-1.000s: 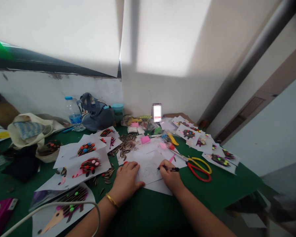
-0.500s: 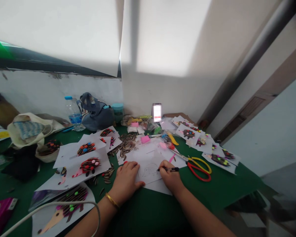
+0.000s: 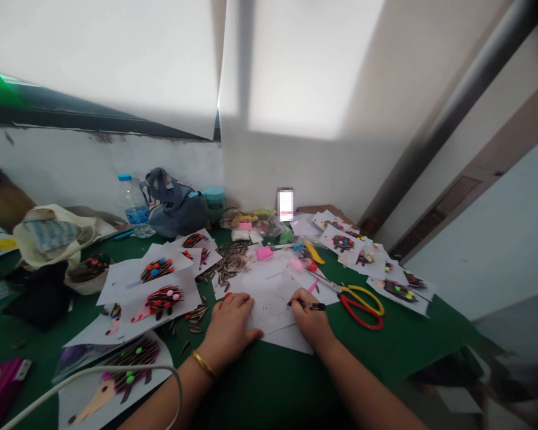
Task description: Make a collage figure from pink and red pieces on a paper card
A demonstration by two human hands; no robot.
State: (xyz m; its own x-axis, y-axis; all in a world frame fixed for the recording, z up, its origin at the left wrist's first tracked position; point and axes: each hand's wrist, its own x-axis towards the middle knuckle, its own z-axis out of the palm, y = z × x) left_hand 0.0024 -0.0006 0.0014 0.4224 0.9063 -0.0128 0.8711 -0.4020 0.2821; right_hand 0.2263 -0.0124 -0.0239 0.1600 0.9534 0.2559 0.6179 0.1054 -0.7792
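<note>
A sheet of white paper [image 3: 269, 322] with a faint line drawing lies in front of me on the green table. My left hand [image 3: 233, 322] rests flat on the sheet's left edge, thumb spread out and nothing held. In my right hand [image 3: 308, 316] is a black pen [image 3: 317, 307], its tip on the right side of the drawing. Red and yellow scissors [image 3: 363, 304] lie open just right of that hand. Sunflower seeds [image 3: 228, 263] are heaped beyond my left hand. A pink block [image 3: 264, 254] sits at the paper's far side.
Hedgehog pictures [image 3: 161, 298] made with seeds and pompoms spread on the left, with more [image 3: 399, 289] on the right. At the back stand a water bottle [image 3: 137, 209], a blue bag [image 3: 174, 209] and a phone [image 3: 286, 205]. A pale cable [image 3: 94, 371] crosses the lower left.
The pen and the fingers of my right hand have shifted very slightly up and to the right. My left hand stays in place.
</note>
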